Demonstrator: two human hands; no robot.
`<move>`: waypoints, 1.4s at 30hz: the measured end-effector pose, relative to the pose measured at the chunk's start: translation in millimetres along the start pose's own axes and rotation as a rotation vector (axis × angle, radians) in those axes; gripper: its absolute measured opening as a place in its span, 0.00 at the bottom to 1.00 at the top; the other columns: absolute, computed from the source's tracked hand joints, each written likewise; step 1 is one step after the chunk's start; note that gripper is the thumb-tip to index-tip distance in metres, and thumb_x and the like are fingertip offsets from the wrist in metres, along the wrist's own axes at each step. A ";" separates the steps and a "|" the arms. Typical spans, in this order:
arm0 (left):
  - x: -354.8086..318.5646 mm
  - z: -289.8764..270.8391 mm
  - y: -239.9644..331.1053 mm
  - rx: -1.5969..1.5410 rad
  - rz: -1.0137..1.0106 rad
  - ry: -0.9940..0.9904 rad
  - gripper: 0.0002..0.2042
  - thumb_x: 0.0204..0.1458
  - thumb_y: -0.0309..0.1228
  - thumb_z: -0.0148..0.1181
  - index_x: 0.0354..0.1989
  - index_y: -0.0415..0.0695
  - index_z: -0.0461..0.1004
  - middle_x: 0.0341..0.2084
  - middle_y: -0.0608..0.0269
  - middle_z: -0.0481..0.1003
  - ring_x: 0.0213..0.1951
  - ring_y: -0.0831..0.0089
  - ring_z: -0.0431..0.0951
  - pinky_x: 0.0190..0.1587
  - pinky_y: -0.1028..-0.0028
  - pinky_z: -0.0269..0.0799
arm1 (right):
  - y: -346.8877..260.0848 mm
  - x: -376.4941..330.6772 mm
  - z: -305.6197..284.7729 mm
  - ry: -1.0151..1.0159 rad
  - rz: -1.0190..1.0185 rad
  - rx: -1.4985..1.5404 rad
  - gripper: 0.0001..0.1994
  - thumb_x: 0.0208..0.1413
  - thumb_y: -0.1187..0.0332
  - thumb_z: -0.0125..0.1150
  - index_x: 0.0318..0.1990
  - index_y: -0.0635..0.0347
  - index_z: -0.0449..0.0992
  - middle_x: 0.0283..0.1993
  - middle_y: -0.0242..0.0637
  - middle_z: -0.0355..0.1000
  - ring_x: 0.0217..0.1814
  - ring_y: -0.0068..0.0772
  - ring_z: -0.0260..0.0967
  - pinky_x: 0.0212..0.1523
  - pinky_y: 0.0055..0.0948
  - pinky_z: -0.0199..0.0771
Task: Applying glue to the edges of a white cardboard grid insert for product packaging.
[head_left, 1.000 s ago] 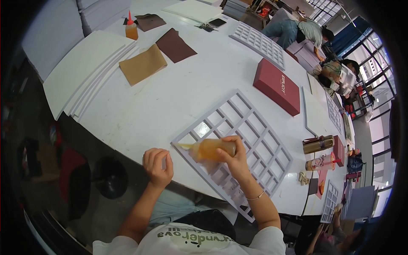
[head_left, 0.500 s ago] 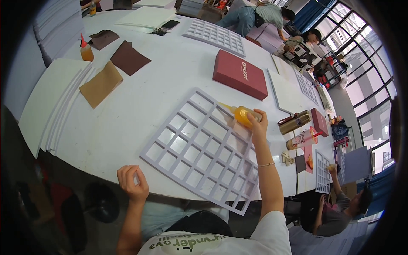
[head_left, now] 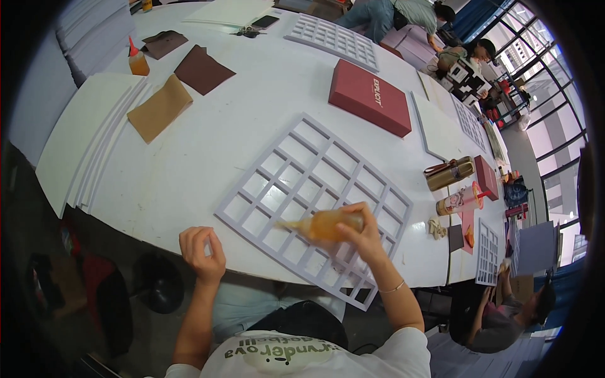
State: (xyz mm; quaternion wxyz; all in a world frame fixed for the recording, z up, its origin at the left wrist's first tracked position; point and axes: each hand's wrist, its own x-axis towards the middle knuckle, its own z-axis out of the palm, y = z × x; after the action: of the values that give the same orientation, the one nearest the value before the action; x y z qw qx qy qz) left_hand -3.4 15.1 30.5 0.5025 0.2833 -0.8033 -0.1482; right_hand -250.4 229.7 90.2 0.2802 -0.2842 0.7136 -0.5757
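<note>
My right hand (head_left: 362, 233) is closed around a squeeze bottle (head_left: 324, 225) of amber liquid, its yellow nozzle pointing left. The bottle is tilted over the middle of a pale grey divider grid (head_left: 315, 198) and blurred by motion. Whether the nozzle touches the grid I cannot tell. The grid lies flat at an angle, its lower corner reaching past the near edge of the white table (head_left: 164, 201). At that edge, left of the grid, my left hand (head_left: 203, 253) is curled into a loose fist with nothing visible in it.
Beyond the grid lies a red box (head_left: 370, 97). To its right stand a gold flask (head_left: 449, 174) and a drink cup (head_left: 459, 200). White boards (head_left: 88, 135), leather pieces (head_left: 159, 108) and another amber bottle (head_left: 138, 62) are at the left. Other people work at the far and right sides.
My right hand has brought the squeeze bottle from the grid's far right side toward me and left, over its middle. My left hand stays curled at the table edge. The view has shifted slightly.
</note>
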 end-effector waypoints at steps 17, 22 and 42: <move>-7.9 3.7 3.5 -0.024 -0.169 -0.040 0.03 0.48 0.16 0.54 0.30 0.35 0.71 0.29 0.54 0.71 0.34 0.60 0.70 0.27 0.69 0.67 | 14.0 46.6 -154.9 0.507 0.001 0.075 0.20 0.50 0.67 0.65 0.48 0.59 0.65 0.44 0.40 0.69 0.41 0.30 0.71 0.29 0.26 0.77; -7.7 6.5 1.7 -0.009 -0.116 -0.038 0.03 0.49 0.16 0.54 0.30 0.35 0.71 0.29 0.55 0.71 0.33 0.60 0.69 0.26 0.70 0.67 | 15.9 28.0 -146.2 0.404 0.048 0.087 0.19 0.49 0.68 0.65 0.47 0.59 0.65 0.42 0.40 0.69 0.39 0.30 0.71 0.28 0.26 0.77; -10.5 6.1 -1.9 0.013 -0.091 -0.042 0.02 0.50 0.17 0.54 0.31 0.36 0.71 0.29 0.58 0.71 0.29 0.66 0.67 0.22 0.73 0.58 | 23.8 -34.4 -189.7 0.569 0.042 0.151 0.21 0.48 0.67 0.67 0.48 0.57 0.66 0.43 0.39 0.71 0.39 0.31 0.73 0.30 0.28 0.78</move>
State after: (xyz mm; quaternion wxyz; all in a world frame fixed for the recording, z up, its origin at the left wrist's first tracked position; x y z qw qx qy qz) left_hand -4.7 19.6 19.1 0.4765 0.3197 -0.8008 -0.1715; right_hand -366.9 384.7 103.6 0.1010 -0.0747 0.7245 -0.6777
